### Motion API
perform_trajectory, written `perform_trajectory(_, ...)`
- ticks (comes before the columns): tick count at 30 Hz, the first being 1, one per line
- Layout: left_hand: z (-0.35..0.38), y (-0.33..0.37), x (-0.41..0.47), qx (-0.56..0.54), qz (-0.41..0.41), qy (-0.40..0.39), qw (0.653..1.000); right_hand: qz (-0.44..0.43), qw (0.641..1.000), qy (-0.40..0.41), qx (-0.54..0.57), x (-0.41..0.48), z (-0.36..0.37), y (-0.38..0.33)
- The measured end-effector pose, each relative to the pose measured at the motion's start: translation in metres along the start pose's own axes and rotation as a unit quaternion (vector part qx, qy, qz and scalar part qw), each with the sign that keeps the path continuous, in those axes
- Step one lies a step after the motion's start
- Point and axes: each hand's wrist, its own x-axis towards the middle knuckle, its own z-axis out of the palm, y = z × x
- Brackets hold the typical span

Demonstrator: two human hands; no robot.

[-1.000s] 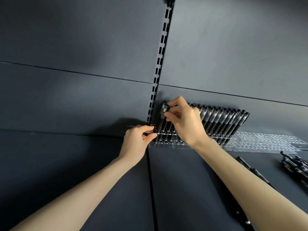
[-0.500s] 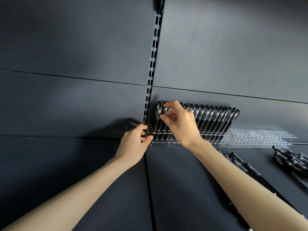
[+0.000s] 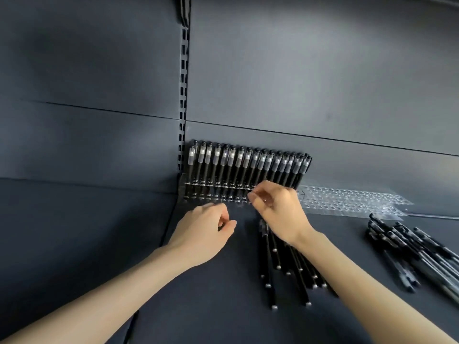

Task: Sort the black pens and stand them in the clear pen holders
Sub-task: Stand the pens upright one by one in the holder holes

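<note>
Since the earlier frames both hands have been drawn back from the row of black pens (image 3: pixel 248 167): the right hand (image 3: pixel 275 209) has been taken off the pen tops at the row's left end and is now seen low before the right half of the filled clear holder (image 3: pixel 216 194), and the left hand (image 3: pixel 203 232) has been lifted off that holder's left edge. The left hand is curled, thumb tip against forefinger, and nothing is seen held in it. The right hand's fingers are curled and blurred, so whether anything is pinched cannot be told. The standing pens are ranged against the dark back panel (image 3: pixel 298 70), at twelve o'clock from the hands. An empty clear holder (image 3: pixel 347 199) is set at three o'clock from the filled one. Loose pens (image 3: pixel 285 264) are laid on the dark shelf surface (image 3: pixel 74 244) at six o'clock from the right hand, partly under its forearm, and a further pile of pens (image 3: pixel 409 252) is seen at four o'clock. A slotted upright (image 3: pixel 183 95) is fixed between the wall panels at eleven o'clock.
</note>
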Motion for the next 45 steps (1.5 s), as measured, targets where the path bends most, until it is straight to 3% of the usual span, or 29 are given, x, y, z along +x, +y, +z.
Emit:
perform_trajectory(10,0.066,0.092,-0.032,0.124,-0.100,-0.016,0.987,-0.054,0.990,-0.131,-0.024,-0.066,-0.055,0.077)
perform_trajectory(16,0.075,0.105,-0.026,0.091,-0.188,0.006,0.978,-0.038,0.980,-0.194,-0.015,-0.075,-0.054,0.085)
perform_trajectory(21,0.071,0.102,-0.011,0.048,-0.265,-0.040,0.962,-0.033,0.974,-0.220,-0.043,-0.076,-0.051,0.090)
perform_trajectory(25,0.065,0.102,-0.006,0.023,-0.266,-0.063,0.962,-0.037,0.973,-0.224,-0.039,-0.077,-0.054,0.089)
perform_trajectory(29,0.061,0.100,-0.015,-0.014,-0.251,-0.036,0.967,-0.038,0.975,-0.216,-0.033,-0.078,-0.057,0.087)
perform_trajectory(31,0.057,0.099,-0.024,-0.036,-0.226,-0.015,0.973,-0.031,0.981,-0.191,0.002,-0.076,-0.060,0.083)
perform_trajectory(33,0.051,0.103,-0.033,-0.129,-0.188,0.006,0.974,-0.005,0.981,-0.171,0.093,-0.074,-0.064,0.072)
perform_trajectory(37,0.037,0.109,-0.040,-0.296,-0.139,-0.009,0.945,0.049,0.929,-0.150,0.334,-0.064,-0.065,0.039)
perform_trajectory(40,0.031,0.099,-0.036,-0.284,-0.106,0.010,0.953,0.066,0.901,-0.097,0.418,-0.046,-0.065,0.020)
perform_trajectory(45,0.016,0.064,-0.027,-0.272,-0.097,0.028,0.957,0.087,0.896,-0.046,0.433,-0.015,-0.047,0.003)
